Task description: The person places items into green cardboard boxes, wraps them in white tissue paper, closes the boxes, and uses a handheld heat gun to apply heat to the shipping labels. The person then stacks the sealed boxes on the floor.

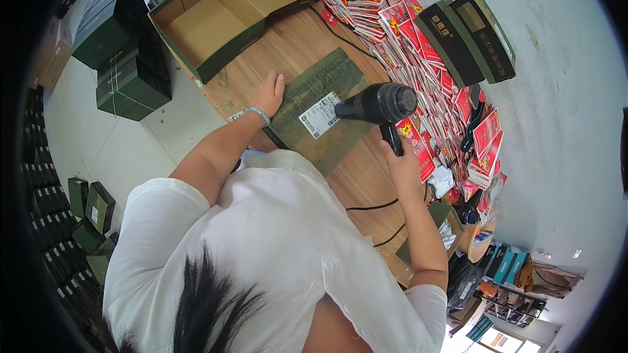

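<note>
My right hand (404, 165) is closed round the handle of a black hair dryer (378, 103). The dryer's nozzle points left, close over a white shipping label (319, 115) on a flat dark green box (313, 91). That box lies at a slant on the wooden table, with a shiny, film-like top. At its left edge my left hand (268, 93) grips the side, fingers together; part of them is hard to make out. A bracelet circles the left wrist.
A large open green box (229, 10) stands at the table's far left. Red printed packets (418, 72) lie heaped along the wall side, with dark boxes (466, 38) on them. A black cord (373, 208) crosses the wooden table (356, 196). Stacked green boxes (131, 85) stand on the floor left.
</note>
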Demonstrator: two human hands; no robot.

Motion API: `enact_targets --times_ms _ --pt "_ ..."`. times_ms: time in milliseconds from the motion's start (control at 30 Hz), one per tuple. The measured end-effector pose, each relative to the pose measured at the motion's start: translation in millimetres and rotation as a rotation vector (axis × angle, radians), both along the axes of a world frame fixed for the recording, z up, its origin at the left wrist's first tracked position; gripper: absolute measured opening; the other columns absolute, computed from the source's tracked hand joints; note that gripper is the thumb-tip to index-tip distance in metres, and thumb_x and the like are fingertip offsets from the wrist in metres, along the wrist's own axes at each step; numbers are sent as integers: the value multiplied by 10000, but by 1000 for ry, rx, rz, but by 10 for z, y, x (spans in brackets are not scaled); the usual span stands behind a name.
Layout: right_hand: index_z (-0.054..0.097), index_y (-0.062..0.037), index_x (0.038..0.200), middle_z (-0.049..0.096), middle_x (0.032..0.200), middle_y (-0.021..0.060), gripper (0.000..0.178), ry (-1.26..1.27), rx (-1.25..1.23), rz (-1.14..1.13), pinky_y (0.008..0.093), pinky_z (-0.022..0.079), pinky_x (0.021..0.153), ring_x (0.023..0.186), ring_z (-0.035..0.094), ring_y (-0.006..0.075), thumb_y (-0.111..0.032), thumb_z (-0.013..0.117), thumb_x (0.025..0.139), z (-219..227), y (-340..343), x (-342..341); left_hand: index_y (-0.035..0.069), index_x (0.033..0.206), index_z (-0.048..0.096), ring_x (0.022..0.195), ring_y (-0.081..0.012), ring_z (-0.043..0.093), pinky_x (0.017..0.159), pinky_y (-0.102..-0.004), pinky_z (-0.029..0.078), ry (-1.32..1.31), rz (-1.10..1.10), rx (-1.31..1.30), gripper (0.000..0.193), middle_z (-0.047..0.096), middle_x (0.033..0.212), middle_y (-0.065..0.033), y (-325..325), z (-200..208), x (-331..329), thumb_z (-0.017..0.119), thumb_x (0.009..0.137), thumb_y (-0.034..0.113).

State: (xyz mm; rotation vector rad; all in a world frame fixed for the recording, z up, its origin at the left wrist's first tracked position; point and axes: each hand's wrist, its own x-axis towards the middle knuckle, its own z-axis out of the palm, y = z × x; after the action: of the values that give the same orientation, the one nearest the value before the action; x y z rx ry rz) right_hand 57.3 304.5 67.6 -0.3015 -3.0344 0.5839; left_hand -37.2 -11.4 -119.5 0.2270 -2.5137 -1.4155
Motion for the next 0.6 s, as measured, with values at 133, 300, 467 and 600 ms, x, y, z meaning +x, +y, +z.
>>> enact_targets --times_ms 133,300,467,600 --pt "605 -93 1217 692 961 191 660 -133 -65 -11 398 505 781 909 678 344 -593 692 796 11 -48 -167 122 1092 559 843 -444 627 730 -531 486 3 5 7 327 664 892 -233 -3 -7 4 377 1013 382" --pt "608 -105 1212 696 951 188 635 -157 11 10 399 510 775 895 683 335 -581 691 801 50 -213 -254 119 1092 562 855 -448 625 741 -527 486 -4 0 27 323 662 895 -240 -12 41 19 378 1013 372" --pt "609 -108 1208 701 940 178 638 -91 -31 63 399 514 768 891 687 330 -586 695 795 47 -262 -183 116 1093 556 878 -449 624 753 -528 484 -17 -3 30 325 662 915 -244 -12 4 7 376 1013 374" --pt "617 -91 1187 701 934 178 625 -106 -23 71 390 516 766 884 688 322 -570 703 795 69 -243 -82 122 1110 550 911 -444 620 769 -530 479 -60 -3 61 347 661 946 -242 -4 31 12 359 1015 395"
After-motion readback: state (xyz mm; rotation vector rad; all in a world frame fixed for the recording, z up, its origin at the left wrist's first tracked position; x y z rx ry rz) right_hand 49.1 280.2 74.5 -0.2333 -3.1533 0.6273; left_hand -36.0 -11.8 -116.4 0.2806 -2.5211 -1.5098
